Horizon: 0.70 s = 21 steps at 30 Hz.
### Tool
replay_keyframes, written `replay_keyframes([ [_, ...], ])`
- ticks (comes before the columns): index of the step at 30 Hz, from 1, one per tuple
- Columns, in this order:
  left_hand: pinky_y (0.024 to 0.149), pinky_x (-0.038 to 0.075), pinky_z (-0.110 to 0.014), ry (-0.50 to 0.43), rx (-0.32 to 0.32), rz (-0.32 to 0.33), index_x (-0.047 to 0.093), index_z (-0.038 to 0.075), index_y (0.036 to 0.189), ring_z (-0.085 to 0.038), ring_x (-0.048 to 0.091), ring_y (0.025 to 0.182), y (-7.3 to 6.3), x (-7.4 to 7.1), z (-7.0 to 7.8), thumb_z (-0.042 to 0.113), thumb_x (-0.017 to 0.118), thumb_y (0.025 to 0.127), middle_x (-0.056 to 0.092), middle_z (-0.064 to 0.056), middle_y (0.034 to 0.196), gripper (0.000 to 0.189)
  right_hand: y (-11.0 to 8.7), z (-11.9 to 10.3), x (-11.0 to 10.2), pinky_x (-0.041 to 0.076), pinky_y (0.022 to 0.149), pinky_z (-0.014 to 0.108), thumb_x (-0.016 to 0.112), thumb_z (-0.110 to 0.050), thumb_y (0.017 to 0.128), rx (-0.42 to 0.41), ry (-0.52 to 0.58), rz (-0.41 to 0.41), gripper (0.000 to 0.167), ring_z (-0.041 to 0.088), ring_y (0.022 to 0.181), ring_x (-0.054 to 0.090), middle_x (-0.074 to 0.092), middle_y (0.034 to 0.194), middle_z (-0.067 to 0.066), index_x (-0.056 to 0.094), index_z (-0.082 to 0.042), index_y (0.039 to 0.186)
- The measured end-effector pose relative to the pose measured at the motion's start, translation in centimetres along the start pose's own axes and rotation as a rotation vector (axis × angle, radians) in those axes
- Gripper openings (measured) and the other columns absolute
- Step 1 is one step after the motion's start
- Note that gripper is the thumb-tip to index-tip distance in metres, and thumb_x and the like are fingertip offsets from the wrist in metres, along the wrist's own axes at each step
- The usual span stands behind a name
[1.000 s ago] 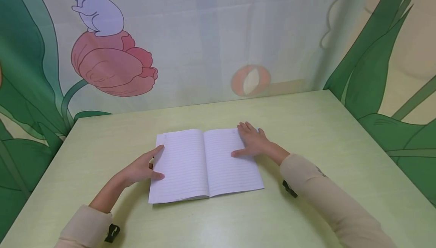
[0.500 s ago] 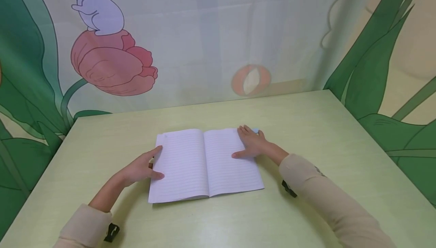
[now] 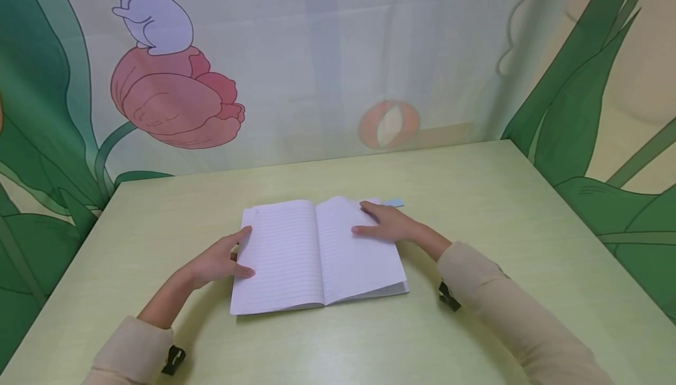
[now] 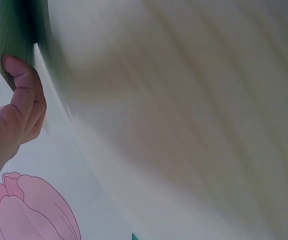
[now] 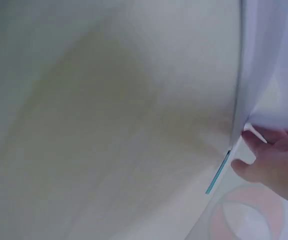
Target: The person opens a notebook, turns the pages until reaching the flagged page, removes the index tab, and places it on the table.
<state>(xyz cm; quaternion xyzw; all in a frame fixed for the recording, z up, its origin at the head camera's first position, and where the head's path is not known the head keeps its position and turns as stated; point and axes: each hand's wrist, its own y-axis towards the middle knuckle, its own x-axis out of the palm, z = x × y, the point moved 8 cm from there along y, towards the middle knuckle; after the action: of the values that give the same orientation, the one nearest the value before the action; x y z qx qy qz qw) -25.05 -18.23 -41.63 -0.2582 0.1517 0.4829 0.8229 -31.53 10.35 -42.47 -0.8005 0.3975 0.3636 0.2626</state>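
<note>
An open lined notebook [image 3: 280, 256] lies on the table, its spine near the middle. My left hand [image 3: 213, 262] grips its left edge, with thumb and index finger on the page and other fingers around the edge. In the left wrist view, curled fingers [image 4: 24, 90] hold that edge. My right hand [image 3: 388, 222] pinches the upper right part of the right page [image 3: 359, 262], which bows up from the sheets beneath. Its fingertips are partly hidden by the page. A thin blue strip [image 3: 393, 203] sticks out past the notebook's upper right corner.
The pale wooden table [image 3: 317, 350] surrounds the notebook. Behind it hangs a printed cloth [image 3: 296, 80] with a white animal and a pink flower; green leaf prints [image 3: 575, 109] flank both sides.
My right hand has drawn its fingers in and shifted slightly left, and the right page has lifted. More of the blue strip shows. The left hand stays at the left edge.
</note>
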Motion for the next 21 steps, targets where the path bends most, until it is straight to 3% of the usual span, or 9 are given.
replay_keyframes([
  [4, 0.099, 0.027, -0.051, -0.007, 0.005, -0.001, 0.004, -0.008, 0.142, -0.047, 0.022, 0.127, 0.0, -0.1, 0.0, 0.002, 0.070, 0.076, 0.003, -0.025, 0.148, 0.094, -0.5, -0.6, 0.7, 0.018, 0.106, 0.041, 0.049, -0.049, 0.089, 0.026, 0.099, -0.057, 0.077, 0.028, 0.133, 0.022, 0.033, 0.143, 0.012, 0.021, -0.002, 0.144],
  [12, 0.100, 0.026, -0.052, 0.000, 0.003, 0.005, 0.005, -0.008, 0.142, -0.046, 0.020, 0.128, 0.0, -0.1, -0.1, 0.002, 0.070, 0.076, 0.003, -0.025, 0.148, 0.093, -0.8, -2.2, 2.1, 0.007, 0.104, 0.055, 0.043, -0.046, 0.093, -0.017, -0.066, -0.134, 0.073, 0.030, 0.135, 0.015, 0.020, 0.147, 0.015, 0.016, -0.002, 0.145],
  [21, 0.100, 0.025, -0.052, 0.000, 0.009, 0.003, 0.005, -0.008, 0.142, -0.046, 0.018, 0.129, 0.1, 0.0, 0.0, 0.001, 0.070, 0.076, 0.003, -0.025, 0.148, 0.093, -0.7, -3.3, 3.1, 0.000, 0.102, 0.058, 0.037, -0.046, 0.095, -0.040, 0.009, -0.156, 0.070, 0.029, 0.137, 0.007, 0.013, 0.149, 0.013, 0.011, -0.007, 0.146],
])
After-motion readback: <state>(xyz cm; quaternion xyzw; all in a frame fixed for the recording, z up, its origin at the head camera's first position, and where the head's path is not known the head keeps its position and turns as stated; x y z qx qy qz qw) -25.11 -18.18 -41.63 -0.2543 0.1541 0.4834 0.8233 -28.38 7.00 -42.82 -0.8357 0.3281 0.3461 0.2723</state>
